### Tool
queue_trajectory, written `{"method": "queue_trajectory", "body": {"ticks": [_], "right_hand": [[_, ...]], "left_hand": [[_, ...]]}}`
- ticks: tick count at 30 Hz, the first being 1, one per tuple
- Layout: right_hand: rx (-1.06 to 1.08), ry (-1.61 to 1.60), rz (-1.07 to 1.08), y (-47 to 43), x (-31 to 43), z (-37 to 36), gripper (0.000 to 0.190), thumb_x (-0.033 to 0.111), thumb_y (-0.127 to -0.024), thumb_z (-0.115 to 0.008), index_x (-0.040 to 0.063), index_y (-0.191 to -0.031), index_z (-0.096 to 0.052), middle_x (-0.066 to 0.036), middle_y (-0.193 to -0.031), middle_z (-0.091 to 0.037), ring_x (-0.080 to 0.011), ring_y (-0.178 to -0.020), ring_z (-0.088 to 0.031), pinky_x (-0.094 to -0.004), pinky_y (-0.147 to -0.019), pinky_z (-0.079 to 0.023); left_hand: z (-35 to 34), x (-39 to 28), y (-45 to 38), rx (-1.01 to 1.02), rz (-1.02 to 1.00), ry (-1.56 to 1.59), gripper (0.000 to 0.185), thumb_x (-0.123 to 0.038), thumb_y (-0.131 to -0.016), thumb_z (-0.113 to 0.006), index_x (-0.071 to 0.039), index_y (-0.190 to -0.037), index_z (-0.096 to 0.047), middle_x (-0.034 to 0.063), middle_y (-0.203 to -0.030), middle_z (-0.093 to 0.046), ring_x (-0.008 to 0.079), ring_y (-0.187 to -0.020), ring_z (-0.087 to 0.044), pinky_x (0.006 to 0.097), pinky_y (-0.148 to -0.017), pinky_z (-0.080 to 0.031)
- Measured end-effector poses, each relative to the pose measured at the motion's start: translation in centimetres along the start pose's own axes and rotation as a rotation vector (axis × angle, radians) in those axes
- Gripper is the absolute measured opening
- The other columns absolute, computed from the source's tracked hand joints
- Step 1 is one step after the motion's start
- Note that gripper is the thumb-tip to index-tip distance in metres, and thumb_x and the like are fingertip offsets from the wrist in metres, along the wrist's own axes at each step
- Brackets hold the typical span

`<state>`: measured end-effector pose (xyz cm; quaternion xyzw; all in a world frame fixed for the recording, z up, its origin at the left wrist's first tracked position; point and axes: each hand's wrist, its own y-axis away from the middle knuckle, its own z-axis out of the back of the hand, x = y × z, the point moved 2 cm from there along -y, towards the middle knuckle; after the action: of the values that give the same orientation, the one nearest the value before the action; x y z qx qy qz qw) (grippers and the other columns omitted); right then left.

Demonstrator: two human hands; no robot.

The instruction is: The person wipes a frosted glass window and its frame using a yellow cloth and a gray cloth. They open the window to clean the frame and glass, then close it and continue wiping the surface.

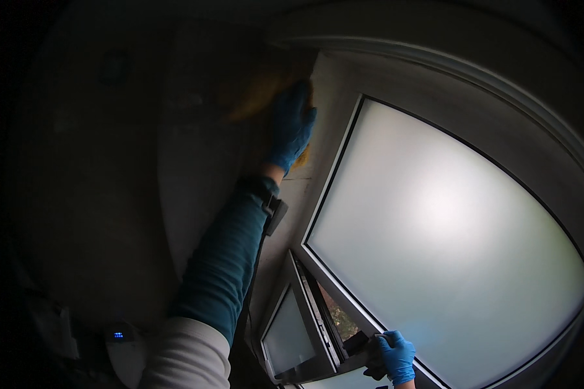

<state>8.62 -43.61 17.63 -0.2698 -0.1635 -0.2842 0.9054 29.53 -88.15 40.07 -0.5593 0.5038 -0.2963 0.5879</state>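
Note:
My left hand (292,126), in a blue disposable glove, is raised against the wall beside the window, with a yellowish-brown cloth or sponge (301,156) under its palm. A dark device is strapped on that wrist over a teal sleeve. My right hand (398,357), also in a blue glove, is at the lower frame of the large frosted window (443,219). Its fingers are bent around a dark cloth-like item (375,360), whose exact kind cannot be told. Part of the yellowish-brown thing is blurred above my left hand.
A small frosted window sash (289,335) stands tilted inward at the bottom, with outdoor ground visible through the gap (339,313). A pale rail or moulding (418,51) curves above the window. At the lower left, a white appliance (125,357) shows a lit blue display.

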Motion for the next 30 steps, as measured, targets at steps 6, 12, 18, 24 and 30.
{"method": "queue_trajectory", "body": {"ticks": [6,12,18,24,30], "right_hand": [[0.012,0.007,-0.008,-0.1,-0.5,-0.3,0.022,0.025,-0.079,-0.073,0.008,-0.092,-0.067,-0.013,-0.078,-0.069,-0.0293,-0.070,-0.069,-0.0349,-0.064,-0.054],[0.107,-0.019,-0.099,-0.5,-0.2,0.3,0.022,0.026,-0.083,-0.069,0.008,-0.096,-0.066,-0.014,-0.081,-0.069,-0.0291,-0.072,-0.068,-0.0351,-0.064,-0.053],[0.296,-0.207,-0.334,-0.1,-0.6,0.3,0.023,0.028,-0.093,-0.058,0.010,-0.106,-0.062,-0.013,-0.089,-0.070,-0.0280,-0.079,-0.068,-0.0354,-0.068,-0.052],[0.180,-0.181,-0.205,-0.5,-0.9,-0.4,0.024,0.025,-0.089,-0.063,0.005,-0.102,-0.063,-0.015,-0.091,-0.069,-0.0284,-0.083,-0.068,-0.0341,-0.071,-0.052],[0.060,-0.057,-0.054,-1.0,-1.9,-0.6,0.021,0.017,-0.079,-0.075,0.005,-0.094,-0.067,-0.015,-0.079,-0.069,-0.0274,-0.073,-0.070,-0.0324,-0.066,-0.054]], "left_hand": [[0.5,6.6,15.6,0.253,0.545,0.183,0.061,-0.042,-0.100,-0.033,-0.001,-0.145,-0.027,0.0185,-0.151,-0.026,0.0271,-0.138,-0.029,0.0348,-0.113,-0.027],[-0.5,9.9,17.7,0.306,0.754,-0.112,0.048,-0.036,-0.101,-0.033,-0.002,-0.132,-0.046,0.0197,-0.136,-0.047,0.0315,-0.125,-0.046,0.0367,-0.104,-0.038],[-1.6,3.8,2.7,0.121,-0.460,-1.197,0.042,-0.036,-0.098,-0.042,-0.008,-0.129,-0.050,0.0149,-0.135,-0.049,0.0273,-0.123,-0.049,0.0381,-0.105,-0.040],[-1.7,2.5,-9.7,0.662,0.180,-0.693,0.053,-0.041,-0.100,-0.034,-0.007,-0.141,-0.037,0.0148,-0.142,-0.040,0.0271,-0.126,-0.044,0.0384,-0.106,-0.036],[-1.1,6.7,-8.1,0.213,0.229,-0.132,0.052,-0.042,-0.100,-0.033,-0.008,-0.139,-0.040,0.0150,-0.137,-0.045,0.0279,-0.122,-0.046,0.0371,-0.103,-0.038]]}}
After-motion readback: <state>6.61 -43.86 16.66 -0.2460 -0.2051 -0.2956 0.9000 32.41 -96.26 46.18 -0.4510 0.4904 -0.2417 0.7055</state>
